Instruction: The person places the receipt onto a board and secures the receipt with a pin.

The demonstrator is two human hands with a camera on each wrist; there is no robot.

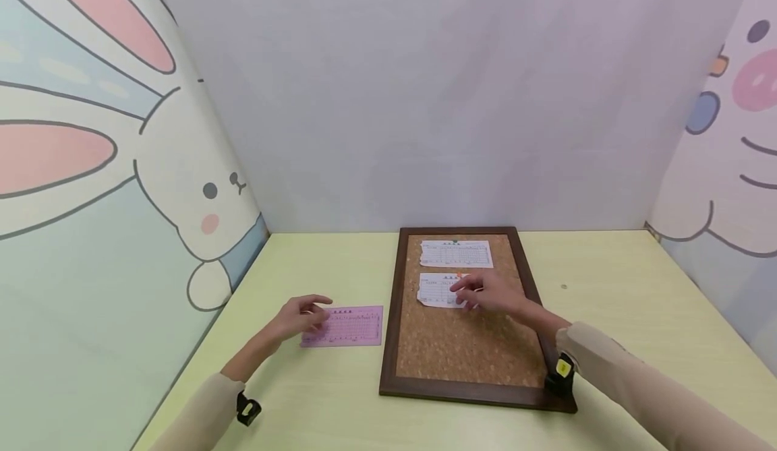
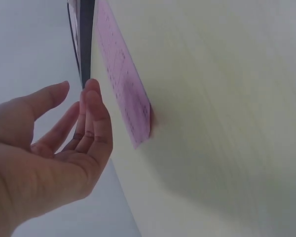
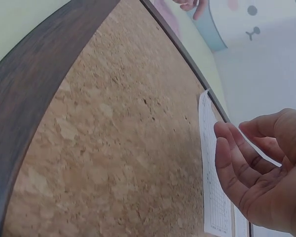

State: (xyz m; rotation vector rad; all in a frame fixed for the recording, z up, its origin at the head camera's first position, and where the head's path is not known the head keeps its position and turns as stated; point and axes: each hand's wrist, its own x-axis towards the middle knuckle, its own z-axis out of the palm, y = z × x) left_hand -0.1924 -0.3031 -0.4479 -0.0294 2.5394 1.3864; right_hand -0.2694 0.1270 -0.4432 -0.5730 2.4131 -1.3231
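Note:
A cork board (image 1: 467,350) with a dark brown wooden frame lies on the table. Two white printed slips are on it: an upper slip (image 1: 458,255) with a green pin (image 1: 455,241) at its top edge, and a lower slip (image 1: 432,290) with an orange pin (image 1: 459,275). My right hand (image 1: 490,293) hovers over the lower slip's right part and hides it; its fingers are loosely bent with nothing between them. To the board's left lies a pink printed slip (image 1: 358,326). Over its left end my left hand (image 1: 294,319) hangs, fingers relaxed, thumb apart and palm bare.
The pale yellow table (image 1: 613,289) meets a grey-white back wall (image 1: 425,100). A small round spot (image 1: 564,286) shows on the table right of the board. Side panels carry a cartoon rabbit (image 1: 182,188) and another cartoon figure (image 1: 728,134). Both wrists wear black straps.

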